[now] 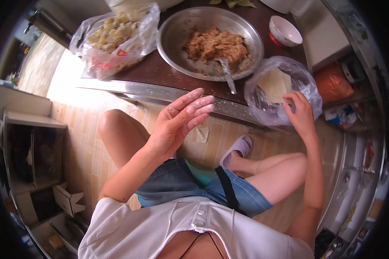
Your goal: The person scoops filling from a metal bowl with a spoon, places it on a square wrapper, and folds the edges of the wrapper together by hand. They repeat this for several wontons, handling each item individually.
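My left hand [178, 121] is raised in front of the table edge, palm turned up, with white flour on its extended fingers and nothing held. On the right, the thumb and fingertips of my right hand [300, 111] pinch the edge of the square dough wrappers [275, 84]. These pale sheets lie in an open clear plastic bag [303, 73]. Between the bags stands a wide steel bowl [173, 53] of brown minced filling [217, 43]. A metal spoon [226, 73] leans in it, handle over the near rim.
A plastic bag [100, 66] full of wrapped dumplings [115, 32] stands at the table's left. A white bowl [287, 30] rests on something red behind the wrappers. Flour specks the dark table [184, 84] and its metal edge. One pale square piece [202, 134] lies on the floor.
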`<state>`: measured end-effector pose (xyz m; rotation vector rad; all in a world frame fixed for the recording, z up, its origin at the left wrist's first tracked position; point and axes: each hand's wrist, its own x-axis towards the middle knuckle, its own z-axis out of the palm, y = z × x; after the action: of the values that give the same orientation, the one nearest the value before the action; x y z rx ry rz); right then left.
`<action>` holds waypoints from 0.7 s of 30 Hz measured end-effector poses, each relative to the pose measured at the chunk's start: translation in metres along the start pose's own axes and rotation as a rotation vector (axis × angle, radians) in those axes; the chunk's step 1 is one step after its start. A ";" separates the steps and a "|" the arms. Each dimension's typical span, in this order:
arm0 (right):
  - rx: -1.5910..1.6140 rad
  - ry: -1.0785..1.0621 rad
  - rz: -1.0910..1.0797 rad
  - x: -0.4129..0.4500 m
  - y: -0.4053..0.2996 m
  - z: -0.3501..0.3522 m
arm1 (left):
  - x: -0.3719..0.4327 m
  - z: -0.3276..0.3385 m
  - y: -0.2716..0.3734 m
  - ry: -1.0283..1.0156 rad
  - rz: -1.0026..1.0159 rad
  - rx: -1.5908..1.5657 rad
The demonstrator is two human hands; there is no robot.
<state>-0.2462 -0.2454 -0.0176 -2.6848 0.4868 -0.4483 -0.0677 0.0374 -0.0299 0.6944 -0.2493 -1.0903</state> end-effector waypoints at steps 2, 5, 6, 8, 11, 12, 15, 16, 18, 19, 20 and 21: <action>0.034 -0.053 -0.004 0.005 0.005 0.007 | -0.007 0.002 -0.013 0.031 -0.059 0.020; -0.199 -0.062 -0.071 0.010 -0.005 0.001 | -0.010 0.008 -0.031 0.027 -0.135 0.033; -0.205 0.001 -0.051 0.010 -0.006 0.003 | -0.011 0.011 -0.035 0.021 -0.153 0.041; -0.196 0.039 0.004 0.017 0.002 0.002 | -0.009 0.015 -0.039 0.008 -0.170 0.046; -0.244 -0.072 0.147 0.021 0.012 0.006 | -0.009 0.021 -0.040 0.001 -0.171 0.032; -0.250 -0.075 0.145 0.020 0.014 0.006 | -0.010 0.021 -0.040 0.000 -0.168 0.026; -0.210 -0.099 0.137 0.016 0.026 0.005 | -0.010 0.021 -0.041 -0.014 -0.177 0.036; -0.156 -0.093 0.185 0.017 0.032 0.006 | -0.009 0.023 -0.043 -0.030 -0.200 0.032; -0.101 -0.091 0.227 0.020 0.030 0.007 | -0.007 0.027 -0.049 -0.052 -0.243 0.029; -0.054 -0.040 0.205 0.023 0.019 0.007 | -0.007 0.028 -0.052 -0.045 -0.237 0.027; -0.006 0.012 0.183 0.025 0.013 0.009 | -0.006 0.030 -0.055 -0.080 -0.259 0.021; -0.008 0.011 0.183 0.026 0.015 0.011 | -0.004 0.033 -0.058 -0.122 -0.286 0.014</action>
<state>-0.2229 -0.2658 -0.0269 -2.6155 0.7313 -0.4086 -0.1291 0.0118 -0.0406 0.6900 -0.2674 -1.4083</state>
